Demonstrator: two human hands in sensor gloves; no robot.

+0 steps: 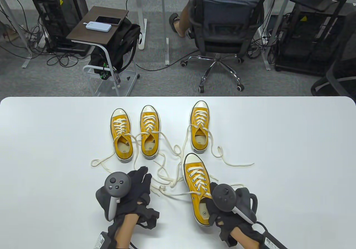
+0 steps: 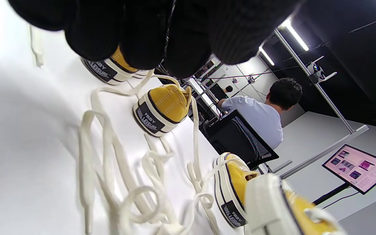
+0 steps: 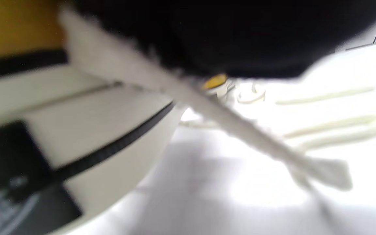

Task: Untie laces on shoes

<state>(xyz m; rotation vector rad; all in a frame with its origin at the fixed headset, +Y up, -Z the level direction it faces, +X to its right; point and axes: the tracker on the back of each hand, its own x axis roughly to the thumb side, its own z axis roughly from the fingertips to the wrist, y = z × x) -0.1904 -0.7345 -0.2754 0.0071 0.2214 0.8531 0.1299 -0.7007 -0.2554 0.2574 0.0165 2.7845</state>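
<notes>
- Nearest, the right hand (image 1: 222, 201) sits over the heel end of the near shoe (image 1: 196, 185), most likely to steady it while its laces are handled. The tracker covers the fingers in the table view, and the right wrist view is a blur of dark glove, heel rubber and one lace strand passing just under the glove, so I cannot tell whether the fingers pinch that strand or only rest there.
- Beside it, the left hand (image 1: 133, 187) lies on the table (image 1: 41, 148), well apart from the near shoe, fingers extended forward and close together, holding nothing. Its fingertips point toward the loose laces (image 1: 164, 182) heaped between the hands, which looks like a reach for a free end.
- That tangle of cream laces spreads across the table between the near shoe and the far row; the near shoe's lace ends trail out leftward from its top eyelets with no bow visible, so its knot seems already undone.
- Farther back stand three more shoes, toes pointing away: the left pair (image 1: 136, 133) close side by side, the far right shoe (image 1: 199, 126) set apart. All three appear unknotted, ends trailing, so the task looks nearly finished.
- Beyond the table, a person sits in an office chair (image 1: 225, 34), back turned.
</notes>
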